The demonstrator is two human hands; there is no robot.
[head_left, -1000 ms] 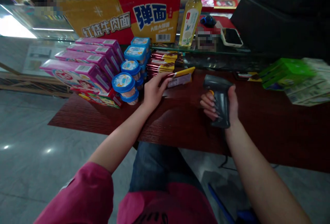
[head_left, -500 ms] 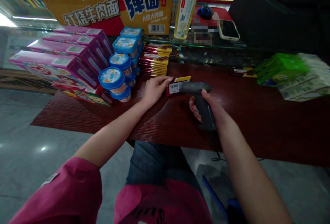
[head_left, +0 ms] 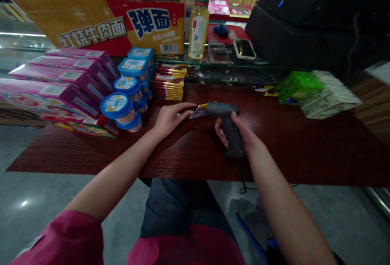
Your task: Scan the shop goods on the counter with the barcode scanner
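Observation:
My left hand (head_left: 172, 119) pinches the left end of a chocolate bar (head_left: 198, 113) in a red and yellow wrapper, just above the dark wooden counter (head_left: 183, 155). A pale label shows on the wrapper's near side. In my right hand (head_left: 239, 133) is a dark grey barcode scanner (head_left: 232, 137), its handle wrapped by my fingers. The scanner's head points left and covers the bar's right end; whether the two touch I cannot tell. A pile of similar chocolate bars (head_left: 168, 85) lies behind my left hand.
Blue-lidded tubs (head_left: 117, 104) are stacked left of my left hand, beside purple boxes (head_left: 70, 84). Behind stand a noodle carton (head_left: 100, 25) and a drink bottle (head_left: 198, 33) on a glass shelf, with a phone (head_left: 244, 48). Green packs (head_left: 300, 86) sit at the right. The scanner's cord (head_left: 240, 173) hangs down.
The camera view has shifted, so the counter things sit further left and lower. The chocolate bar is tilted differently, its label now foreshortened. Both hands keep their holds.

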